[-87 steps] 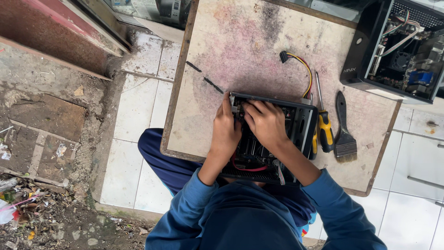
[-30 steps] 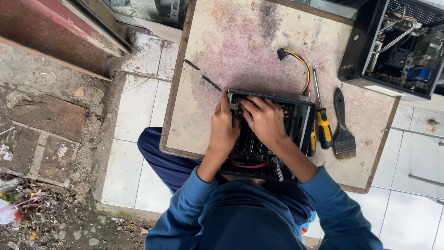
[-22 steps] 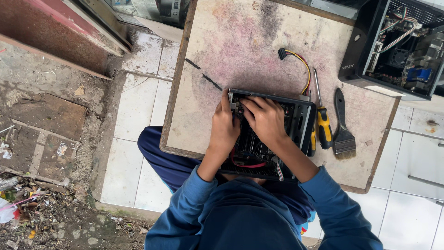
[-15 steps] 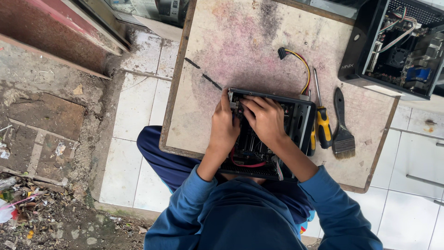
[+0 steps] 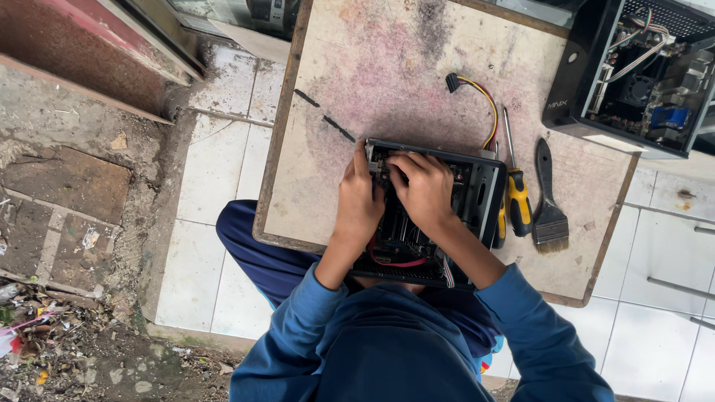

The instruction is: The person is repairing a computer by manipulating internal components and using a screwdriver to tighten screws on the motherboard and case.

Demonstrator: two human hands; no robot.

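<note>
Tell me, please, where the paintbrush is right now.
In the head view, the paintbrush lies on the board's right side, beside the yellow-handled screwdriver.

view drifted slightly, loose black strips (image 5: 322, 113) shifted a touch (hands unmoved)

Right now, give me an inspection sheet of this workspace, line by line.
Surface: worn, stained wooden board on white floor tiles.
Job's things: open black electronics case in front of the person, insides exposed.
Clutter: yellow-handled screwdriver, black paintbrush, two dark strips.
Hands: left hand and right hand both inside the case's far end; grip hidden.
Cables: yellow-red lead with black plug; red cable in case.
Surroundings: second open computer case, litter on dirt.
</note>
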